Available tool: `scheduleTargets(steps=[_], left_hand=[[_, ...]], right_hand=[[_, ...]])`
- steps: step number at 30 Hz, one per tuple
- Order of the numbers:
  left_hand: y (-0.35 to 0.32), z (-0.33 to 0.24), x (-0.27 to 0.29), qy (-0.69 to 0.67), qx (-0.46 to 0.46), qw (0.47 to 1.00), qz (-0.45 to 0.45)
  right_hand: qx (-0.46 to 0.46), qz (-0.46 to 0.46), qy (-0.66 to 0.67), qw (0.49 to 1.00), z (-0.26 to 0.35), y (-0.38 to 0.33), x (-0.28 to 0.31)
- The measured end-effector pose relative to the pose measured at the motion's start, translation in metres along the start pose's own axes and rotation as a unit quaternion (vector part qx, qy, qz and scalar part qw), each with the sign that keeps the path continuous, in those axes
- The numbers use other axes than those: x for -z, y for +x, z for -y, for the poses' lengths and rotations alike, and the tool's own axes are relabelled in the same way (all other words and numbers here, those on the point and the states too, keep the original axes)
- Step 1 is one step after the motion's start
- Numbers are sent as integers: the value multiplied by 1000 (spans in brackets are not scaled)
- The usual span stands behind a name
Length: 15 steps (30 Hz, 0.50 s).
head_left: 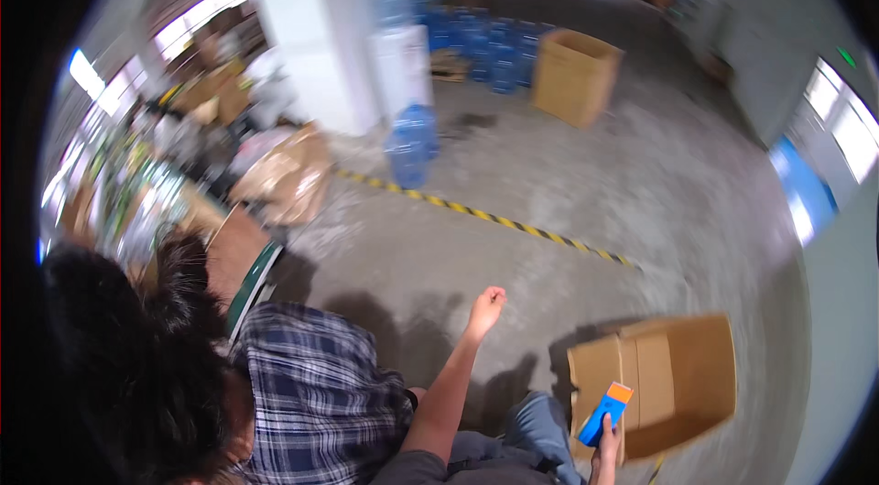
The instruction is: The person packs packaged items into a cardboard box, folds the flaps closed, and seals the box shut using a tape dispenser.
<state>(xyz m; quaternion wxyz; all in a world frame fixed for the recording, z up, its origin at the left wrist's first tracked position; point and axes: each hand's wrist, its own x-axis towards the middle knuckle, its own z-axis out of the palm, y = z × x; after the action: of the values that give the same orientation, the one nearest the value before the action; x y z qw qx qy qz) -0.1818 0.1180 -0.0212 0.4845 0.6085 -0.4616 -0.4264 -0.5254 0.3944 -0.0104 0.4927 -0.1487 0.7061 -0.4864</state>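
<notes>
My left hand point(489, 305) is held out over the concrete floor with its fingers curled closed. Whether anything is inside them is too small and blurred to see. Lower right, my right hand point(608, 441) grips a slim blue box point(600, 423) with an orange end, tilted up. Right behind it stands an open cardboard carton point(682, 375) with its inside bare to view. A person in a dark plaid shirt point(316, 384) is close on my left; that person's hands are hidden.
Yellow-black floor tape point(476, 213) runs across ahead. Beyond it are blue water bottles point(409, 151), a white dispenser point(401, 64) by a pillar point(316, 27) and a tall carton point(575, 77). Bags and scrap point(183, 146) pile up at left. A wall point(847, 320) bounds the right.
</notes>
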Motion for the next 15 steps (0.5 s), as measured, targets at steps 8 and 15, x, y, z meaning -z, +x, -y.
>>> scheduleTargets(steps=[8,15], left_hand=[[128,-101,108,-143,26,981,-125],[143,-347,254,209,-346,890,-211]], right_hand=[[140,274,-184,933,88,253,-209],[32,443,-243,862,170,285,-515]])
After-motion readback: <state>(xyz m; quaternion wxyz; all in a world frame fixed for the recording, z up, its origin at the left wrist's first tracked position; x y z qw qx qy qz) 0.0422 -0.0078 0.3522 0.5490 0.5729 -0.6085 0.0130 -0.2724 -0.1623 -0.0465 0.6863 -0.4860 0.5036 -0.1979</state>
